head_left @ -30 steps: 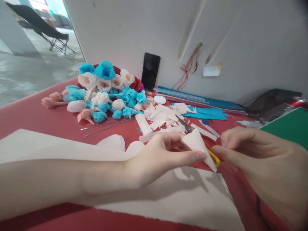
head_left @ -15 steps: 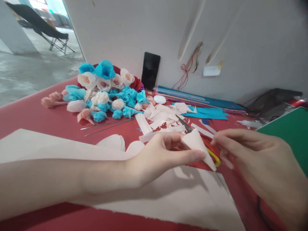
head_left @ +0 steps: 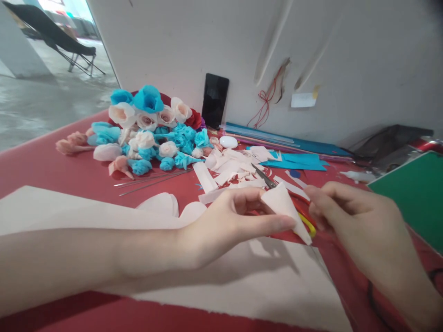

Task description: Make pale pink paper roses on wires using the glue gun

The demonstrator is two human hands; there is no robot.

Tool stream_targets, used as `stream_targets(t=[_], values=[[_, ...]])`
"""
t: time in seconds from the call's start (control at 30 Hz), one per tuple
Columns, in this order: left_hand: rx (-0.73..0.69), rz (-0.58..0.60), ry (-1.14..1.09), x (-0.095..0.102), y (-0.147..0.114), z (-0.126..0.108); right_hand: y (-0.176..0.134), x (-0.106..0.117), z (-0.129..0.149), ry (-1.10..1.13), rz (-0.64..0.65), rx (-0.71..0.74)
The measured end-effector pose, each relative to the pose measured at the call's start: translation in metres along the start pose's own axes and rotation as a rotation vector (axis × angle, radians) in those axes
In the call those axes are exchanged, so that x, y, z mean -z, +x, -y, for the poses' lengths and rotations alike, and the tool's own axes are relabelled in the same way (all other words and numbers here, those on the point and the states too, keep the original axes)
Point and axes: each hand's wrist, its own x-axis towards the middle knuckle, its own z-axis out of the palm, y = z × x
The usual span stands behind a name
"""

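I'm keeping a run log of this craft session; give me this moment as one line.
left hand: pinches folded pale paper piece | right hand: at scissors handles | behind: paper flowers

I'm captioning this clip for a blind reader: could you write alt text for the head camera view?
A person's left hand pinches a folded pale paper wedge above a red table, while the right hand reaches down at scissors with red and yellow handles. Behind lie paper scraps and a heap of blue and pink paper flowers.
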Motion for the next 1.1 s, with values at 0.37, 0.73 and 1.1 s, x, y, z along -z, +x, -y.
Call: stream_targets(t=[0.37,0.73,1.1], values=[[-0.080,0.083,-0.023,-0.001,0.002,-0.001,-0.005,0.007,0.003,0.172,0.374,-0.015],[-0.084,0.103,0.050,0.000,0.003,-0.003,-0.011,0.003,0.009,0.476,0.547,-0.207],[-0.113,0.231,-0.033,0.005,0.006,-0.004,-0.011,-0.006,0.004,0.551,0.536,-0.248]])
